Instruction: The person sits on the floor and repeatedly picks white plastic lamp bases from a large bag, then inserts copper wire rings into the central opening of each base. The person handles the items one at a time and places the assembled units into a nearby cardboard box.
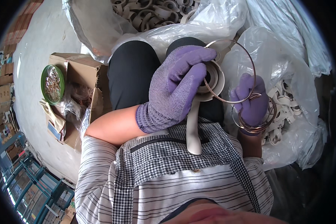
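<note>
My left hand (175, 87), in a purple knit glove, is closed around a pale plastic part with a round cup-like head (217, 84) and a curved handle (193, 130). The handle hangs down over my apron. A large thin metal ring (253, 67) spans from my left fingertips toward my right hand; whether the fingertips pinch it I cannot tell. My right hand (253, 106), gloved in purple too, has its fingers curled, with a bundle of thin copper-coloured metal rings (255, 128) looped about it. The exact grip of these fingers is partly hidden.
A clear plastic bag (227, 22) full of pale curved plastic parts lies ahead. Another bag (291, 130) with white parts sits at right. On the left, an opened cardboard box (84, 71) stands beside a green round tray (43, 84) of small metal pieces. A cream glove (54, 117) lies nearby.
</note>
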Tool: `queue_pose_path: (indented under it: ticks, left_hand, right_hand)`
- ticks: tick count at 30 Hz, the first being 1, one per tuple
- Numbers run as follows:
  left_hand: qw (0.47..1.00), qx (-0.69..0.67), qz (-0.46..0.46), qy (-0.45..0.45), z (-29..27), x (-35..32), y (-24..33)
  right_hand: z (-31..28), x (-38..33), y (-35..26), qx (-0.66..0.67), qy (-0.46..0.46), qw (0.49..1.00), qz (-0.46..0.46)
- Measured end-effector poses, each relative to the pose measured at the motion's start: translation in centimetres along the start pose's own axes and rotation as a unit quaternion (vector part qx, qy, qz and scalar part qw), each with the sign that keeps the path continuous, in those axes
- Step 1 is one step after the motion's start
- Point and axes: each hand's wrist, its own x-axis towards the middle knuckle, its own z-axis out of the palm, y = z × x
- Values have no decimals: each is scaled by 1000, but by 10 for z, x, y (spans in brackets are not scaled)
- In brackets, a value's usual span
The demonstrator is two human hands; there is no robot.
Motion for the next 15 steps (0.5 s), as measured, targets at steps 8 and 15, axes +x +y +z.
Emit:
queue_pose_path:
  ticks: [8, 15]
  left_hand:
    - [997, 45, 50, -26, -2, 3, -1]
    - [999, -28, 2, -22, 3, 0, 0]
  right_hand:
    - [50, -4, -23, -161, 134, 976, 53]
    - [50, -1, -23, -146, 139, 978, 57]
